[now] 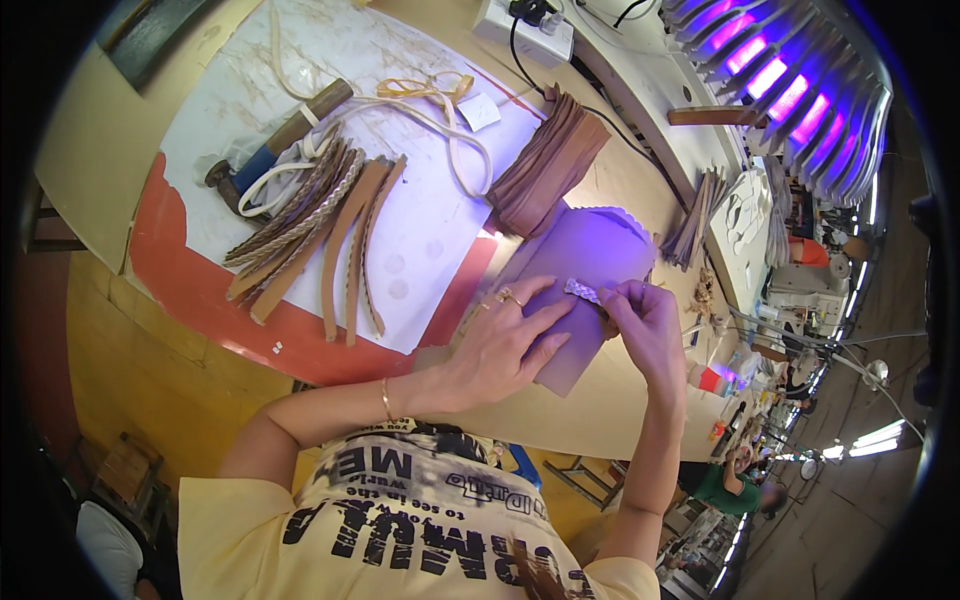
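Observation:
A flat leather-like panel (585, 245) with a scalloped far edge lies on the table, tinted purple by the lamp. My left hand (500, 345) rests on its near left part, fingers stretched out and spread, with a ring and a bracelet on it. Between thumb and fingers, my right hand (648, 325) pinches a short braided strip (580, 290) against the panel. The strip's right end is hidden under those fingers. Just beyond the panel lies a stack of brown leather pieces (550, 165).
Left on the white sheet (400, 260) lie braided and plain straps (345, 230), a hammer (290, 135) and white cord (470, 165). A purple-lit lamp (780, 85) hangs at upper right. A power strip (525, 30) sits at the back. A person in green (735, 490) is farther right.

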Demonstrator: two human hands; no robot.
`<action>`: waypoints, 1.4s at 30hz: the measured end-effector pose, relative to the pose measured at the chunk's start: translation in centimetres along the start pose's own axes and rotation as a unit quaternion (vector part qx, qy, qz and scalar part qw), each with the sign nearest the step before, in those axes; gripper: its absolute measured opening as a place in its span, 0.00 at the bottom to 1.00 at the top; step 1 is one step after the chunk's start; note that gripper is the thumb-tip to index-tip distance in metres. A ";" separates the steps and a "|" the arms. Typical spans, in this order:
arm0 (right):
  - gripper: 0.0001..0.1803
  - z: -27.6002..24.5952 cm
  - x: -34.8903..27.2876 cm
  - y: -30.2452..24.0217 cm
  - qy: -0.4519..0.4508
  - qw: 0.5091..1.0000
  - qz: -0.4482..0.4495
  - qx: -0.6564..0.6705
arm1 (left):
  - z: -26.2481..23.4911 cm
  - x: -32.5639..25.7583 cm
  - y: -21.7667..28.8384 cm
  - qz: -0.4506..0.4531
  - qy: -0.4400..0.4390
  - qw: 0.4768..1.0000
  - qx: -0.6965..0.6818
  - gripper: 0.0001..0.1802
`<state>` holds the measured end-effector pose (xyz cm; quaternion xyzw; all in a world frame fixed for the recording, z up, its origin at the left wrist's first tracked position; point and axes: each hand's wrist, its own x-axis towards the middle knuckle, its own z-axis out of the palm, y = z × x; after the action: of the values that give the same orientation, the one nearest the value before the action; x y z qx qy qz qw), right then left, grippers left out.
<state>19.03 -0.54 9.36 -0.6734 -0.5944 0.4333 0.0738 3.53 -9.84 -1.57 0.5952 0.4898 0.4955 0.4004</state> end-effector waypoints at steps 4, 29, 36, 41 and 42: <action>0.14 0.0 0.1 -0.2 0.003 1.000 0.012 -0.002 | 0.1 0.0 -0.1 0.012 0.009 1.000 -0.005 0.21; 0.13 0.7 -0.2 -0.1 0.053 0.998 0.009 -0.014 | 0.0 0.0 -0.1 -0.003 -0.008 1.000 0.005 0.22; 0.12 0.8 -0.3 0.2 0.065 0.998 0.001 -0.016 | -0.2 0.3 -0.3 0.020 -0.022 0.999 0.030 0.23; 0.12 0.8 -0.4 0.3 0.066 0.998 0.004 -0.007 | -0.4 0.4 0.0 0.021 -0.034 0.998 0.053 0.23; 0.12 0.9 -0.4 0.3 0.067 0.998 0.001 -0.009 | -0.5 0.4 0.1 0.019 -0.035 0.998 0.057 0.23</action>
<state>18.71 -1.32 8.83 -0.7024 -0.5910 0.3820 0.1067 3.09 -9.46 -1.35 0.6432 0.4913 0.4531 0.3737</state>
